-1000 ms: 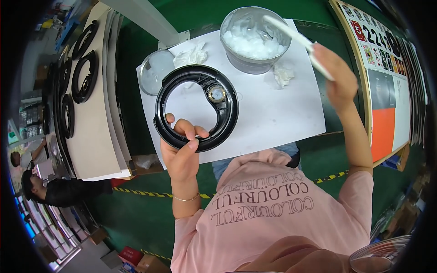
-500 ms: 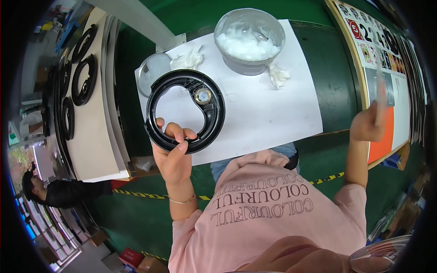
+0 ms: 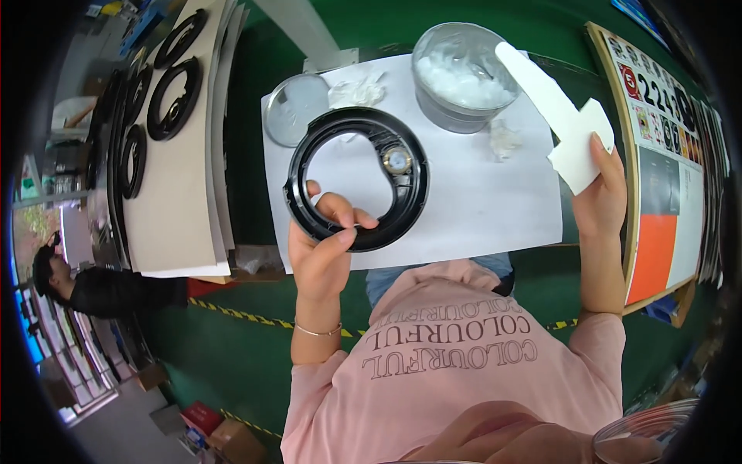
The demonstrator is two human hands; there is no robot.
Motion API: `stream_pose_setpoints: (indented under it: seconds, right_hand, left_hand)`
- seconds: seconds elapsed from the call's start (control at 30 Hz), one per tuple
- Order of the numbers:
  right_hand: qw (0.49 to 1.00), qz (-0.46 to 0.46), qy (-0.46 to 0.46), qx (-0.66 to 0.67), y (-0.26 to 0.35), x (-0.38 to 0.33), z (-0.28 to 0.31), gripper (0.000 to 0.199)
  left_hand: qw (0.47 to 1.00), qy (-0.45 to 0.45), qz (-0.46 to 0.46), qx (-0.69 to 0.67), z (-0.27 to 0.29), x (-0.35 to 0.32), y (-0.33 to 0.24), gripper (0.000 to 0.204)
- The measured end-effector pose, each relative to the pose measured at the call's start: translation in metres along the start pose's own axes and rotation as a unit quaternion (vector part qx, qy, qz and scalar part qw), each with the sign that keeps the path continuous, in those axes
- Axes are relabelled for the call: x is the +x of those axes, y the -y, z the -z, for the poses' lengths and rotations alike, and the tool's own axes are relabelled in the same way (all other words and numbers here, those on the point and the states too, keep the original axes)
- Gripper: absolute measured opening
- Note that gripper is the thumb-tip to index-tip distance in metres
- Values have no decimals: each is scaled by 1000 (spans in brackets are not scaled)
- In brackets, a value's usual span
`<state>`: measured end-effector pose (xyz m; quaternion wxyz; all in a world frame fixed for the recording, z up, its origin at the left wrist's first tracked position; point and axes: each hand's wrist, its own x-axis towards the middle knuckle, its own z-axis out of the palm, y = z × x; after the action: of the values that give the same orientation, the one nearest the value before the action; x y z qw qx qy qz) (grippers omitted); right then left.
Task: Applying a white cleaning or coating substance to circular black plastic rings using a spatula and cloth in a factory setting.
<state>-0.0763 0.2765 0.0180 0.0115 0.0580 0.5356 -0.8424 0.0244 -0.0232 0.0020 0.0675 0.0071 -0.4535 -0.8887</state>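
Note:
A black ring-shaped plastic part (image 3: 413, 189) is gripped at its lower left rim by my left hand (image 3: 319, 267), thumb on the near face and fingers through the opening. A small round metal-coloured insert (image 3: 397, 160) sits in the wider upper right of the ring. My right hand (image 3: 601, 197) pinches a flat white cut-out piece (image 3: 576, 127), perhaps card or plastic, whose long narrow end points up and left. That tip overlaps the rim of a translucent tub (image 3: 456, 117) in view; whether they touch I cannot tell. White grease-like paste (image 3: 464, 81) lies in the tub.
A white sheet (image 3: 495, 213) covers the green table. On it lie a clear round lid (image 3: 294, 112), crumpled tissue (image 3: 357, 91) and a smaller wad (image 3: 505, 141). Boards with black rings (image 3: 174, 98) stand left; a printed panel (image 3: 649, 232) stands right. Another person (image 3: 104, 290) is far left.
My right hand has come in from the right toward the table, bringing the white piece into clear sight. The whole view has shifted, while my left hand keeps holding the ring.

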Motion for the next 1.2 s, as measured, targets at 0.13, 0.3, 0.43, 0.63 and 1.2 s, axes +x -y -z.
stream_pose_setpoints:
  seconds: [0.13,0.3,0.43,0.63,1.2]
  right_hand:
    - [1000,10,-12,-8,-6,13,-5,34]
    - [995,38,-28,-91,-18,51,16,34]
    - [996,-4,-36,-79,-31,41,40,32]
    - [997,7,-62,-35,-20,21,59,33]
    - [979,154,-7,-134,-24,34,8,30]
  left_hand:
    - [1000,5,-4,5,1,4,3,53]
    - [1000,-4,-1,6,3,1,3,54]
    - [1000,-8,-4,5,8,1,4,55]
    - [1000,-12,13,-7,7,7,6,54]
    - [1000,3,4,8,-5,1,6,51]
